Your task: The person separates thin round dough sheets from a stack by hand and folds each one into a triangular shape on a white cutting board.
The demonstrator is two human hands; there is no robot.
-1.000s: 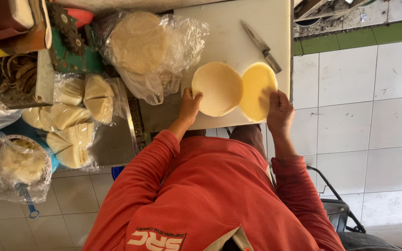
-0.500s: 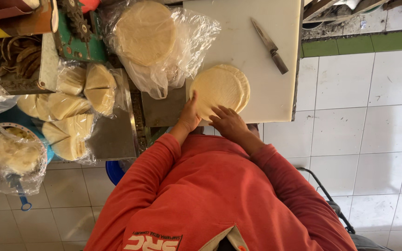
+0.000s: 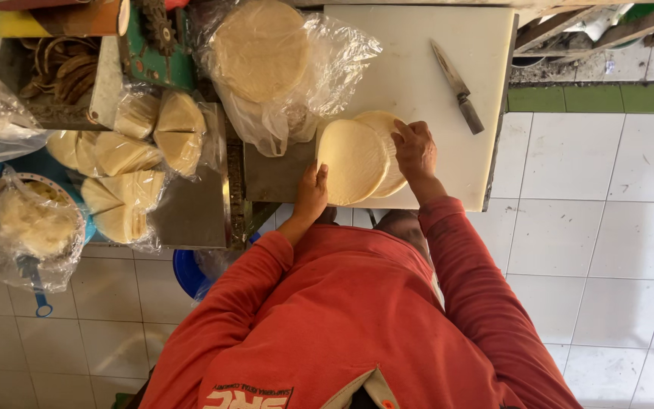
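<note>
The person is peeling one flat round wrapper [image 3: 353, 160] off another at the white board's [image 3: 425, 91] six o'clock, left hand [image 3: 312, 193] pressing flat, right hand [image 3: 414, 148] pinching the lower sheet's [image 3: 387, 125] rim, needing a gentle lift.

Flat rounds [image 3: 353, 160]: pale cream. Cutting board [image 3: 433, 91]: white. Knife [image 3: 457, 87]: dark handle, grey blade. Sleeves [image 3: 463, 280]: red-orange. Floor tiles [image 3: 607, 227]: white, with a green strip [image 3: 599, 98].

Two round flatbreads on a white cutting board

The pale top flatbread [image 3: 352, 160] lies flat at the board's [image 3: 418, 83] near left edge, overlapping a yellower flatbread [image 3: 386, 129] that sticks out to its right and far side. Both are thin, whole and round.
</note>
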